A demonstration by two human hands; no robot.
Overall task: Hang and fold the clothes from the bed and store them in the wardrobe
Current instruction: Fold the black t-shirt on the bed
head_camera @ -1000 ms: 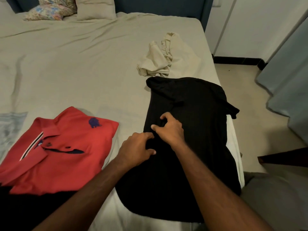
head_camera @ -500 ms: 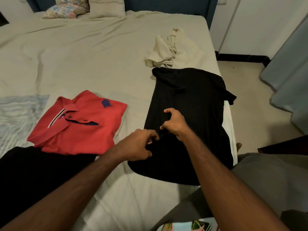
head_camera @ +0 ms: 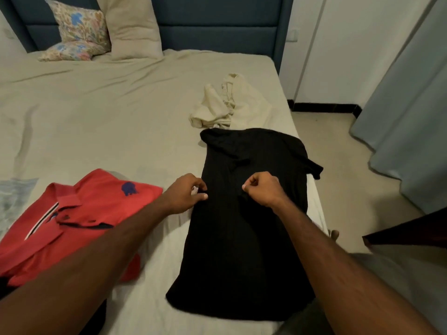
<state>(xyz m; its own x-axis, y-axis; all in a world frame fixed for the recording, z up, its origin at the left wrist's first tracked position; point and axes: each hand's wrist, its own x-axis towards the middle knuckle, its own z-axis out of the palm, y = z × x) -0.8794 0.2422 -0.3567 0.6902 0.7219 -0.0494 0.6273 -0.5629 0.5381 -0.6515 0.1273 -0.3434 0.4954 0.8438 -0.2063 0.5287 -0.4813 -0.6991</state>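
Hands now apart, fingers (head_camera: pixel 202 195) pinching black shirt (head_camera: pixel 244 228)

A black garment (head_camera: pixel 244 213) lies flat and lengthwise near the right edge of the bed (head_camera: pixel 108 122). Left of it, a folded red polo shirt (head_camera: pixel 79 218) faces collar-up. Just beyond it, a cream garment (head_camera: pixel 229 105) sits crumpled.

Both hands pinching black shirt (head_camera: pixel 244 213)
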